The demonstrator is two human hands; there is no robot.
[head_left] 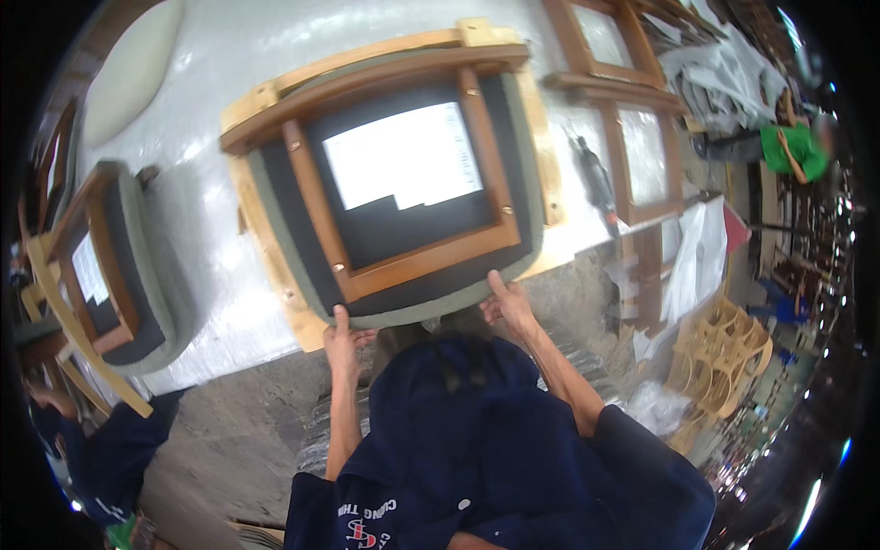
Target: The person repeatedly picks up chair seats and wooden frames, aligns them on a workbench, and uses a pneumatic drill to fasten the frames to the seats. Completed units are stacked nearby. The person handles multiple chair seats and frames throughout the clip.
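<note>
An upholstered chair seat (417, 316) lies upside down before me, its grey-green padding showing round a black underside (371, 243). A brown wooden frame (431, 263) with several screws sits on that underside, and a white printed sheet (403, 156) lies within it. Below the seat is a pale wooden jig (264, 238). At the near edge, my left hand (344, 341) grips the padding at the left corner, thumb on top. My right hand (510, 305) does the same at the right corner. The fingers under the edge are partly hidden.
A power screwdriver (598, 183) lies right of the jig on the plastic-covered table (211, 266). Brown wooden frames (632, 151) stand beyond it. At left are another upturned seat (137, 266), a pale cushion (133, 73) and a co-worker (110, 458). A person in green (793, 151) is far right.
</note>
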